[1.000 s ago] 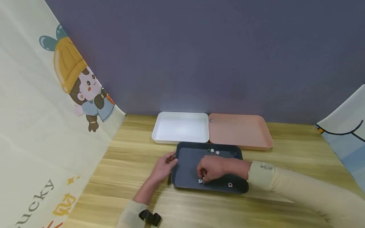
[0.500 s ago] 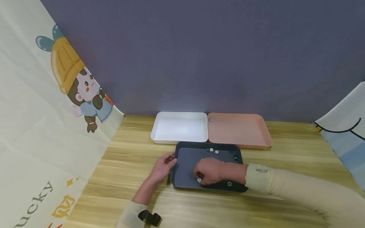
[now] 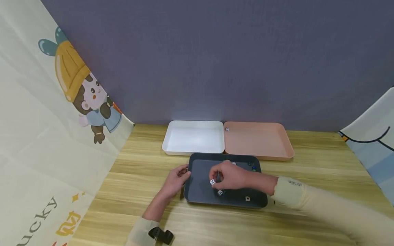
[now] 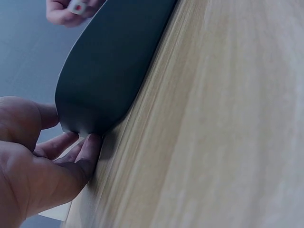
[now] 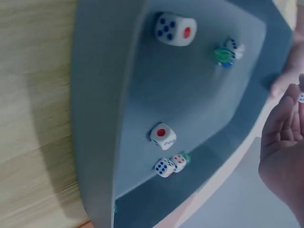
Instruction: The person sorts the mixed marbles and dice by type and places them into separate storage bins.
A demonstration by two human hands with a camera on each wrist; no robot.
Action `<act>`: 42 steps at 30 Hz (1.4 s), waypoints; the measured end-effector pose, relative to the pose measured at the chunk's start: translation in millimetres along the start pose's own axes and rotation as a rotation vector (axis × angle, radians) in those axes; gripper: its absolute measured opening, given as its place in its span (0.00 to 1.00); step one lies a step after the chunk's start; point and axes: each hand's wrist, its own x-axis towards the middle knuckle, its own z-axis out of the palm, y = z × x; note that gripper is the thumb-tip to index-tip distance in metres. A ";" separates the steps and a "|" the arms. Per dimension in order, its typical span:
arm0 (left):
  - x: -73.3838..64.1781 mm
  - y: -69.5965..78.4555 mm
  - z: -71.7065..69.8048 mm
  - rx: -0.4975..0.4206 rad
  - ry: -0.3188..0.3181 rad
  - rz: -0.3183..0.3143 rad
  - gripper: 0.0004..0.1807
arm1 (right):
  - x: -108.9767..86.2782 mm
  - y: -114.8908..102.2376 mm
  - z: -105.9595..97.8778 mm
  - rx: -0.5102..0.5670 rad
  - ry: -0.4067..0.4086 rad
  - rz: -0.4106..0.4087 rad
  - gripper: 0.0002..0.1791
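A person's right hand [image 3: 231, 176] is pinching a white die [image 3: 212, 182] between thumb and fingertips, holding it at the hand's left side above the middle of a dark tray [image 3: 197, 174]. The left hand [image 3: 174, 181] is gripping the tray's left edge. A dotted die [image 3: 220, 192] is lying just below the pinched one, toward the near edge, while a single-dot die [image 3: 247, 199] is resting by the near-right corner. The raised hand is partly hiding dice [image 3: 234, 163] along the far edge; blue-green pieces [image 3: 253, 168], too small to identify, are sitting near the far-right corner. Beyond, a white tray [image 3: 194, 136] is standing beside a pink tray [image 3: 258, 140], whose far-left corner is holding one small die [image 3: 227, 129].
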 end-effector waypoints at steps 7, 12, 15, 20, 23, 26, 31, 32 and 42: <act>-15.6 26.8 2.5 0.002 -0.023 -0.004 0.24 | -18.4 -13.8 -12.4 0.138 0.133 -0.028 0.06; -13.2 26.2 1.5 0.013 -0.006 0.007 0.24 | -25.4 -19.3 -20.0 0.140 0.221 -0.048 0.07; -16.8 25.0 0.6 0.022 -0.006 0.014 0.23 | -28.5 -18.1 -19.7 0.145 0.276 -0.060 0.06; -20.9 23.1 -2.7 0.026 0.000 -0.001 0.23 | -29.6 -13.8 -21.4 0.175 0.368 -0.082 0.07; -12.6 12.2 -5.7 0.021 0.032 0.001 0.23 | -25.4 -10.3 -28.7 0.187 0.423 -0.072 0.08; -4.7 1.8 -6.0 0.017 0.058 0.019 0.23 | -21.8 -2.3 -37.2 0.186 0.458 -0.028 0.08; -1.8 -4.6 -5.4 0.023 0.055 0.041 0.24 | -17.5 13.9 -48.8 0.148 0.519 0.046 0.07; -3.2 -5.2 -5.7 0.025 0.057 0.035 0.24 | -16.4 16.0 -50.4 0.144 0.527 0.054 0.07; -13.0 -9.5 -10.3 0.033 0.087 0.018 0.25 | 11.4 39.9 -70.6 0.200 0.548 0.207 0.11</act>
